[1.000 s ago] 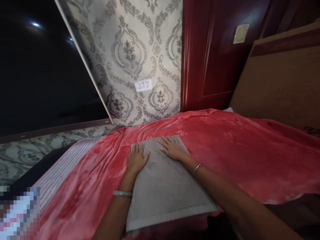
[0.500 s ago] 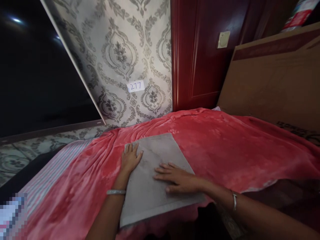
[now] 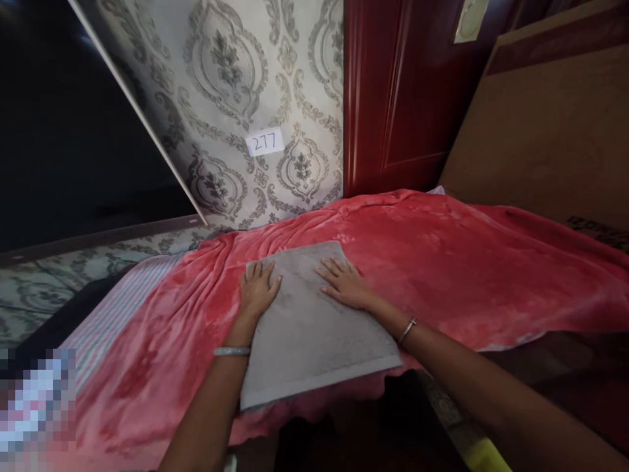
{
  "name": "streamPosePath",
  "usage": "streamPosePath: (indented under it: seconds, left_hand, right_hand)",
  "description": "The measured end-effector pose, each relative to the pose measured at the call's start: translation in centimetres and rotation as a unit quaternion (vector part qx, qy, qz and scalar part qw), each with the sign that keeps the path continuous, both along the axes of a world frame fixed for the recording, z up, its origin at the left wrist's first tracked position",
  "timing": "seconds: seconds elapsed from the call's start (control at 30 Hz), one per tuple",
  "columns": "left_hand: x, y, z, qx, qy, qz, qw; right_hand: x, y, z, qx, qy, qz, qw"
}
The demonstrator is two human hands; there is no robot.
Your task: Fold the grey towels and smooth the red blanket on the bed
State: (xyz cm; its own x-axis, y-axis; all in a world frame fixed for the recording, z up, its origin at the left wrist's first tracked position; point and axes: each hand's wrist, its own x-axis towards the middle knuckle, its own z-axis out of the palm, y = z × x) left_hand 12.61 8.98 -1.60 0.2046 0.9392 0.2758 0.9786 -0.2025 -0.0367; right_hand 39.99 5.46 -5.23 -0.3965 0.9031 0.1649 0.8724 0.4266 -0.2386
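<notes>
A red plush blanket (image 3: 472,275) spread across the view, gathered into folds toward its far left corner. Beyond its left part stood a large black screen (image 3: 73,144) with a thin pale frame. Behind the blanket's far right edge leaned a brown cardboard panel (image 3: 545,131), and patterned wallpaper (image 3: 275,78) and a dark red wood panel (image 3: 417,85) rose behind the far edge. The grey towel (image 3: 314,328) lay flat on the blanket, left of its middle, its pale hemmed end close to the blanket's near edge. A striped cloth (image 3: 122,301) showed along the blanket's left edge; blurring hid the near left corner.

The left hand (image 3: 258,288) was open and palm down, fingers spread, touching the towel's far left corner. The right hand (image 3: 345,283) was likewise open and flat, its fingers fanned over the towel near the far right corner. Neither had anything in its grasp.

A white card (image 3: 265,141) reading "277" was on the wallpaper, and a cream switch plate (image 3: 470,21) sat on the wood panel. A pale bangle (image 3: 232,351) circled the left wrist and a thin silver bracelet (image 3: 407,330) the right.
</notes>
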Motion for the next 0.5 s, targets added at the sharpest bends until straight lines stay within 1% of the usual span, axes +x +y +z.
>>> streamPosePath:
  seconds: [0.07,0.13,0.17,0.23,0.3,0.33,0.4,0.5]
  left_hand:
    - [0.1,0.0,0.5,-0.002,-0.005,-0.019,1.0]
    - [0.5,-0.2,1.1,-0.03,-0.007,-0.059,0.998]
    - [0.8,-0.5,1.4,-0.049,-0.006,-0.089,0.995]
    - [1.6,-1.5,1.7,-0.095,0.001,-0.168,0.981]
    - [2.4,-3.0,1.6,-0.131,0.011,-0.244,0.961]
    - [2.7,-3.9,1.4,-0.144,0.015,-0.271,0.952]
    - [2.9,-5.9,1.0,-0.156,0.013,-0.299,0.941]
    - [2.2,-8.7,0.7,-0.17,-0.002,-0.314,0.934]
  right_hand:
    - [0.1,0.0,0.0,0.001,0.005,-0.003,1.0]
    - [0.1,0.1,0.1,0.002,0.01,-0.003,1.0]
    - [0.1,0.2,0.1,0.003,0.011,-0.002,1.0]
    - [0.1,0.2,0.1,0.005,0.012,-0.004,1.0]
    - [0.1,0.2,0.0,0.009,0.013,-0.006,1.0]
    - [0.2,0.2,-0.1,0.009,0.015,-0.006,1.0]
    - [0.2,0.2,-0.1,0.003,0.016,-0.006,1.0]
    - [0.3,0.2,0.0,-0.009,0.014,-0.003,1.0]
